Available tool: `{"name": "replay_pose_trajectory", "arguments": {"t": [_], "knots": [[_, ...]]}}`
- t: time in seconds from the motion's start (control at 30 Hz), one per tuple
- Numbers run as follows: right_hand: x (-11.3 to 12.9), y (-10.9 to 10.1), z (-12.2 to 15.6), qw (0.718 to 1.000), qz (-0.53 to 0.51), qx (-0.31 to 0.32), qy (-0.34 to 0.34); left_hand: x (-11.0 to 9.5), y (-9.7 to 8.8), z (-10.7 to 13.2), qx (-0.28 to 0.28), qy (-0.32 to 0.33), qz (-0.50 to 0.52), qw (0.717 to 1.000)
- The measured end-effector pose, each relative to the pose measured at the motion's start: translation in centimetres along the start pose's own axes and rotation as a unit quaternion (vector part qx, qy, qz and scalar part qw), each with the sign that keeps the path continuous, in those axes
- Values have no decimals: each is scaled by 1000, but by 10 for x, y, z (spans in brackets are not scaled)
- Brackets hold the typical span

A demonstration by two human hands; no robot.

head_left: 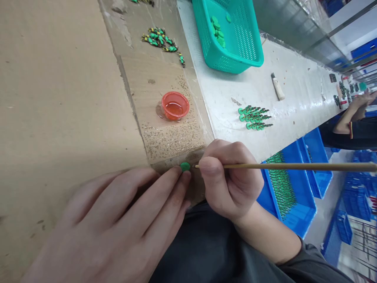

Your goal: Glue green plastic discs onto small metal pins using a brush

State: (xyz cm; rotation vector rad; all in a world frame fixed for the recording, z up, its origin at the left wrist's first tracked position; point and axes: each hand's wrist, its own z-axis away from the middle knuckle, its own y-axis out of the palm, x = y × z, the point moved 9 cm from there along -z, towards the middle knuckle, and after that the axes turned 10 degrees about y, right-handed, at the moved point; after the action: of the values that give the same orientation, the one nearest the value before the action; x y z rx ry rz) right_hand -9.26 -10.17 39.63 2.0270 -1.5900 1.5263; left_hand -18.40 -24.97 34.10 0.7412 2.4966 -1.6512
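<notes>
Between the fingertips of my left hand (126,212) is a small round green disc (185,167), held low near the table's front edge. My right hand (231,179) is closed around a thin wooden stick (282,166), like a brush handle. Its tip points at the disc and is just to the right of it; whether they touch I cannot tell. Beyond the hands a small red cup (175,106) with clear liquid stands on brown board. Many tiny drops or grains (173,137) are scattered around it.
A teal basket (232,65) with several green discs stands at the back. Small green and black figures (160,38) lie in a pile; others stand in rows (255,118). A white tube (277,87) lies farther right. Blue crates (304,210) are below; another person's arm (349,114) shows far right.
</notes>
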Motion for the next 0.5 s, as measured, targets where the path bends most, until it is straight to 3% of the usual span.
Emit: {"name": "replay_pose_trajectory", "arguments": {"t": [0.1, 0.3, 0.5], "knots": [[-2, 3, 0, 999, 12, 22, 31, -2, 3, 2, 18, 23, -15, 999], [-4, 4, 2, 998, -16, 36, 43, 3, 2, 6, 2, -16, 27, 999], [-7, 4, 3, 999, -19, 29, 42, 4, 1, 8, 5, -15, 20, 1000]]}}
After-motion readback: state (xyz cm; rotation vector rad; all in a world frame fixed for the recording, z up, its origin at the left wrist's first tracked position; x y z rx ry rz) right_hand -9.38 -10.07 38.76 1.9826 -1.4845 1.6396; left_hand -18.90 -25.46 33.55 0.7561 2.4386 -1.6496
